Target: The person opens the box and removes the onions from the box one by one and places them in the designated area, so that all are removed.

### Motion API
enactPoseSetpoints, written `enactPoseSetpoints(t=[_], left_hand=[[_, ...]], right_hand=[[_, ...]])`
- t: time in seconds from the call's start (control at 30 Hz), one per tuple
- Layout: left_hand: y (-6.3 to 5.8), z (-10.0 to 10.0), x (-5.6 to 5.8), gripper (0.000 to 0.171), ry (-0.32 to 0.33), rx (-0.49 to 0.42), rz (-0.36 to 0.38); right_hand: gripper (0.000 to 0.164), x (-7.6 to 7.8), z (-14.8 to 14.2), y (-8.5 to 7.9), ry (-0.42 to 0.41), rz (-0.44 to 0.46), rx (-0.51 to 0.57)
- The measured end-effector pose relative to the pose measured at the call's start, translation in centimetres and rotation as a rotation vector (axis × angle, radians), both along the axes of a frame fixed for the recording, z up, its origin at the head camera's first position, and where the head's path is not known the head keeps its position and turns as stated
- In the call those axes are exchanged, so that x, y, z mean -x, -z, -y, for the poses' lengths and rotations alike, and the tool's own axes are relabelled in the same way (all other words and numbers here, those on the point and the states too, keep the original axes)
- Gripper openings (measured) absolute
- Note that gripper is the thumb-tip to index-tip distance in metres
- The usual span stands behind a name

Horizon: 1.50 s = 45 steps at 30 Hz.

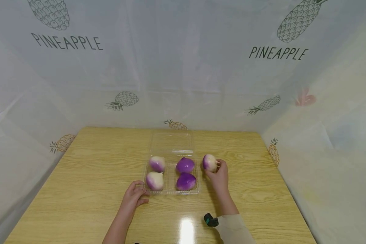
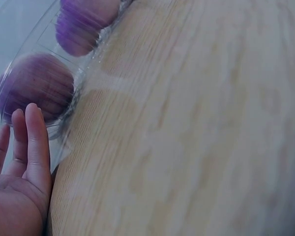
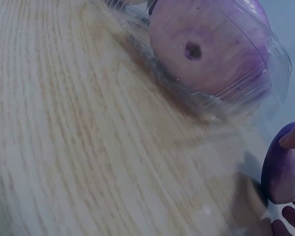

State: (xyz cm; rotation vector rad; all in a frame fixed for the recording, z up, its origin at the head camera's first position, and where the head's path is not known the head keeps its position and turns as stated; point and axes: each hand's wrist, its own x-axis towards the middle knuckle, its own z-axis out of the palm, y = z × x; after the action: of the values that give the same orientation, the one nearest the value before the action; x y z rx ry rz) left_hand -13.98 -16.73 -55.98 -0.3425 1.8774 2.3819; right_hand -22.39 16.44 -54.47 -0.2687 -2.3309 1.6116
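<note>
A clear plastic clamshell box (image 1: pixel 170 191) stands on the table with its lid (image 1: pixel 171 141) folded back. Inside, two white-and-purple turnips (image 1: pixel 155 181) sit on the left and two deeper purple turnips (image 1: pixel 186 182) on the right. My left hand (image 1: pixel 133 196) touches the box's front left corner, its fingers (image 2: pixel 37 140) fairly straight beside the wall in the left wrist view. To the right of the box, my right hand (image 1: pixel 220 176) holds another white-and-purple turnip (image 1: pixel 209 162) between thumb and fingers. That turnip (image 3: pixel 283 169) is partly cut off at the right wrist view's edge.
The wooden table (image 1: pixel 109 159) has pineapple-print sheeting (image 1: pixel 183 84) behind it and along both sides. A small black device (image 1: pixel 211 220) is by my right sleeve (image 1: pixel 235 228). Light glares off the table's front.
</note>
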Motion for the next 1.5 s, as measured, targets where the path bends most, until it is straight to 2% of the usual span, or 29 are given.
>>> enactPoseSetpoints(t=[0.4,0.63,1.03,1.13,1.33,1.5], left_hand=[[-0.2,-0.1,0.2,0.024,-0.012,0.005,0.042],[-0.3,-0.1,0.1,0.025,-0.008,0.001,0.047],[-0.3,-0.1,0.0,0.023,-0.002,0.0,0.043],[-0.4,-0.1,0.0,0.023,-0.004,-0.012,0.046],[-0.5,0.0,-0.1,0.026,-0.003,-0.016,0.046],[-0.5,0.1,0.0,0.026,0.0,-0.011,0.043]], right_hand=[[0.065,0.3,0.5,0.3,0.021,-0.049,-0.039],[0.065,0.2,0.9,0.7,0.031,-0.078,-0.143],[0.064,-0.4,1.4,1.0,0.036,-0.018,-0.277],[0.065,-0.6,1.5,0.9,0.038,-0.034,-0.249],[0.061,-1.2,1.8,0.2,0.021,-0.038,-0.091],[0.059,-2.1,2.4,-0.5,0.006,-0.031,-0.009]])
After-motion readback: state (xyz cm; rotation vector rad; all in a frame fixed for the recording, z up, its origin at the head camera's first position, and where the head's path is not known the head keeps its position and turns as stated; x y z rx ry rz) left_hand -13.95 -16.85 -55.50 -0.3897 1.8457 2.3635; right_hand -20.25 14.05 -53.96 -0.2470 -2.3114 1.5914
